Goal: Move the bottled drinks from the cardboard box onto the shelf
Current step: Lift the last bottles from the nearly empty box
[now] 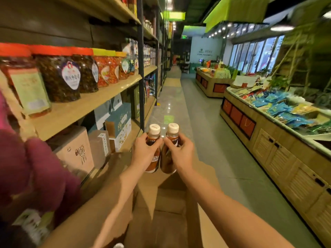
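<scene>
Wooden shelf (pixel 100 97) planks line a glossy aisle. Left hand (pixel 145 151) and right hand (pixel 179 151) each grasp an upright, white-capped brown bottle (pixel 153 133) above the cardboard box (pixel 161 203).

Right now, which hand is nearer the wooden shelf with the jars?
Left. The left hand grips one bottled drink on the wooden shelf side; the right hand grips the second bottled drink just beyond it, toward the aisle.
</scene>
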Motion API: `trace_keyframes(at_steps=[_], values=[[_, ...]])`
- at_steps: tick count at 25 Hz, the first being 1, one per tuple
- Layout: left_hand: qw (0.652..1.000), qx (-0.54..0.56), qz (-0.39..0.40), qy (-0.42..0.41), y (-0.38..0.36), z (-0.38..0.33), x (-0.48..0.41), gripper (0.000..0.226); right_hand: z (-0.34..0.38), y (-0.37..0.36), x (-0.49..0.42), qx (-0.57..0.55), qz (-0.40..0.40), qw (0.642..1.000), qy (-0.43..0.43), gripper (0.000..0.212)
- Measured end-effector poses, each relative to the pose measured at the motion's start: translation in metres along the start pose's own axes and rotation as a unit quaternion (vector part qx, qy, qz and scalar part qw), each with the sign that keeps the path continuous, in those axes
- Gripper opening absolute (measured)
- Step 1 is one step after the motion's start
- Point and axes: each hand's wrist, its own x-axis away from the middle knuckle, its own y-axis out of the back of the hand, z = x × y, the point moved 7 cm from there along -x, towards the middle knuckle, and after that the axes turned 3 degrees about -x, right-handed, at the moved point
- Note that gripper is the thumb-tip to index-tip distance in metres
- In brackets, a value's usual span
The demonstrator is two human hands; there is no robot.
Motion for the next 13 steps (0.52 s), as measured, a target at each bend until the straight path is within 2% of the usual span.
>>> trace_keyframes(at_steps=[5, 10, 13], values=[[0.998, -0.001, -0.054, -0.029, 0.044, -0.068, 0.04, 0.012, 0.067, 0.012, 0.006, -0.063, 0.072, 0.994, 0.056, 0.023], [0.986, -0.026, -0.156, -0.047, 0.078, -0.113, 0.122, 0.012, 0.11, 0.021, 0.043, -0.116, 0.19, 0.97, 0.094, 0.014], [0.969, -0.051, -0.24, -0.037, 0.099, -0.134, 0.19, 0.018, 0.134, 0.034, 0.09, -0.147, 0.257, 0.949, 0.107, 0.019]])
